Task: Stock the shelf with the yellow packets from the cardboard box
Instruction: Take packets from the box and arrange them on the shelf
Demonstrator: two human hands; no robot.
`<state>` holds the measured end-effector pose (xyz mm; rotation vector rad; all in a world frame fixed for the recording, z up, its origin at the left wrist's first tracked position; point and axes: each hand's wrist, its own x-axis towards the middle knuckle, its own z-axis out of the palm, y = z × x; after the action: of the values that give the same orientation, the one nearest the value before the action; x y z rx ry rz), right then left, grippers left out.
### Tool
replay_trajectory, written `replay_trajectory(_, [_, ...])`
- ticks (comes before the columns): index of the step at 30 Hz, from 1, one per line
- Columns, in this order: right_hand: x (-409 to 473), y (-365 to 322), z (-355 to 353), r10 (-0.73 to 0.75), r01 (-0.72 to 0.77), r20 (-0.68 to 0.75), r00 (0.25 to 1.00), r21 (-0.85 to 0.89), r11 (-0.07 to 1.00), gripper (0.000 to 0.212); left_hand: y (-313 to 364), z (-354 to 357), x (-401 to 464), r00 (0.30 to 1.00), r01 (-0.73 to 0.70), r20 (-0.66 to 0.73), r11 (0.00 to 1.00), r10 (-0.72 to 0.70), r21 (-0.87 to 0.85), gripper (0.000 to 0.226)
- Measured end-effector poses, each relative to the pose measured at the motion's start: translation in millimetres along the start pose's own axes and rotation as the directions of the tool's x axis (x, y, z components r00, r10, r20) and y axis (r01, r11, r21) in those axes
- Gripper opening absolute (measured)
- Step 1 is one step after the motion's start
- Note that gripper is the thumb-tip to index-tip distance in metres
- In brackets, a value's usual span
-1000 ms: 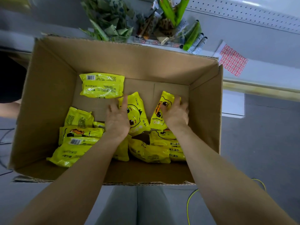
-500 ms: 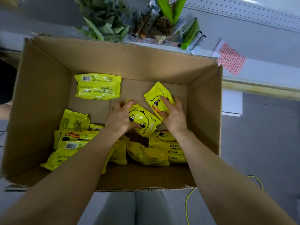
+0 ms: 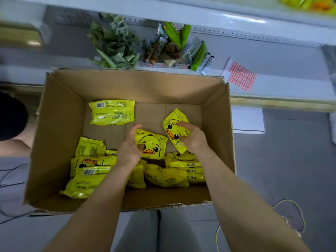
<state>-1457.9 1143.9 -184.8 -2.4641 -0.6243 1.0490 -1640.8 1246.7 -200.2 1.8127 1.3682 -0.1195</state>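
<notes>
An open cardboard box [image 3: 60,135] stands on the floor below me with several yellow duck-print packets in it. My left hand [image 3: 129,150] grips one yellow packet [image 3: 151,145] near the box's middle, duck face up. My right hand [image 3: 193,138] grips a second yellow packet [image 3: 173,128], tilted, raised above the pile. Another packet [image 3: 112,111] lies label-up alone at the box's far left. The white shelf [image 3: 283,84] runs behind the box.
On the shelf lie green leaf-print packets [image 3: 114,44], a tray of mixed small items [image 3: 167,50], green tubes [image 3: 200,55] and a sheet of red price labels [image 3: 241,76]. A yellow cable [image 3: 298,211] curls on the grey floor at right. A person's dark hair [image 3: 11,115] shows at left.
Both hands closed on a packet each and lifted them off the pile. The view tilted up, showing more of the shelf.
</notes>
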Motion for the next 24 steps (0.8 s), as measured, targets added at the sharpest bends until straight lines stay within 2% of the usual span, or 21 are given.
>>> replay_trajectory(3, [-21,-6,-15,0.024,-0.012,-0.085,0.996,0.139,0.990,0.041,4,-7,-16,0.995,-0.015,-0.103,0.996,0.006,-0.086,0.041])
replay_trajectory(5, [-38,-9,-23,-0.008,0.041,-0.145,0.989,0.228,0.973,0.035,9,-12,-27,0.985,-0.076,-0.162,0.986,0.051,-0.150,0.036])
replay_trajectory(8, [-65,-12,-37,-0.042,0.112,-0.226,0.973,0.305,0.946,0.032,23,-25,-47,0.976,-0.144,-0.198,0.958,0.095,-0.247,0.037])
replay_trajectory(14, [-107,-7,-69,-0.076,0.248,-0.400,0.913,0.399,0.883,0.020,58,-47,-72,0.957,-0.249,-0.214,0.935,0.197,-0.253,0.040])
replay_trajectory(16, [-116,-5,-84,-0.070,0.277,-0.423,0.903,0.451,0.848,0.021,72,-52,-76,0.944,-0.311,-0.189,0.920,0.271,-0.237,0.042])
replay_trajectory(19, [-126,2,-111,-0.082,0.343,-0.467,0.881,0.509,0.789,0.024,101,-58,-82,0.898,-0.436,-0.176,0.870,0.403,-0.230,0.045])
replay_trajectory(24, [-134,31,-170,-0.120,0.444,-0.539,0.834,0.525,0.726,0.026,164,-49,-101,0.829,-0.558,-0.179,0.799,0.529,-0.222,0.046])
